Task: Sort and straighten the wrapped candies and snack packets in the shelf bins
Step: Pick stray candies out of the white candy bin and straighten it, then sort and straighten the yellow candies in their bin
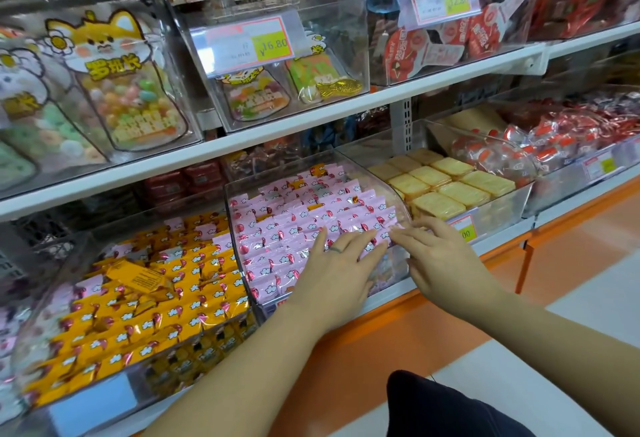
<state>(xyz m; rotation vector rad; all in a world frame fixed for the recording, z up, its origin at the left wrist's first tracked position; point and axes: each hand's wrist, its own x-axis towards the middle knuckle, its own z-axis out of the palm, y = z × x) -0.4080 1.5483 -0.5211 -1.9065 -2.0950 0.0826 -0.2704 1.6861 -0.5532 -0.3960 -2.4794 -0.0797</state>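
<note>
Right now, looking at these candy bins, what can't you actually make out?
Head view only.
Price tag on the biscuit bin: the right hand covers most of it.
Front rows of pink candies: under the left hand.
Small print on the 16.80 label: blurred.
Leftmost lower bin: cut by the frame edge.

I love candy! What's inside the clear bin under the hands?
Rows of pink wrapped candies fill the clear plastic bin. The left hand and right hand lie on the front ones, hiding those.
</note>
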